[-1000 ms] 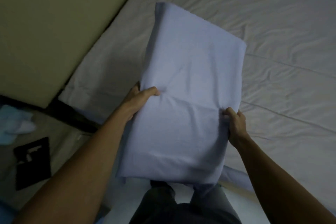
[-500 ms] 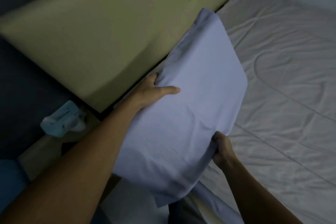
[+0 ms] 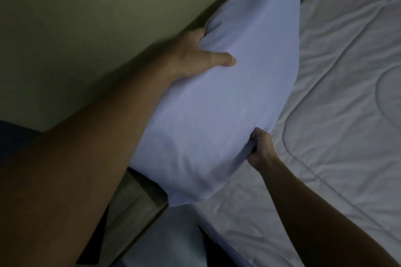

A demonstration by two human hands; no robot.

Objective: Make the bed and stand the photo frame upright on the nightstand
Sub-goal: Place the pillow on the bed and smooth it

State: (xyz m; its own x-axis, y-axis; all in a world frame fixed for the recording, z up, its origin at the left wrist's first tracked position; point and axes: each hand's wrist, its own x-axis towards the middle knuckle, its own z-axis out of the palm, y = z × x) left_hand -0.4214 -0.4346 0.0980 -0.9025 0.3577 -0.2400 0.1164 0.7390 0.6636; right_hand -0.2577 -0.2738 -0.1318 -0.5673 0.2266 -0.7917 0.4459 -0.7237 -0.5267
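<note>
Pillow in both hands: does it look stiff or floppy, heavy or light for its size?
Probably soft and floppy: the pillow bows between the left hand and right hand, and its cover puckers at each grip. Likely light for its bulk: two edge holds seem to steer it.

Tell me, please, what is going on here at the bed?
A person is placing a pale blue pillow at the head of the bed with both hands. The left hand grips the pillow's edge on the side of the olive headboard, and the right hand pinches the opposite edge. The pillow is tilted over the white quilted cover and not yet lying flat.
</note>
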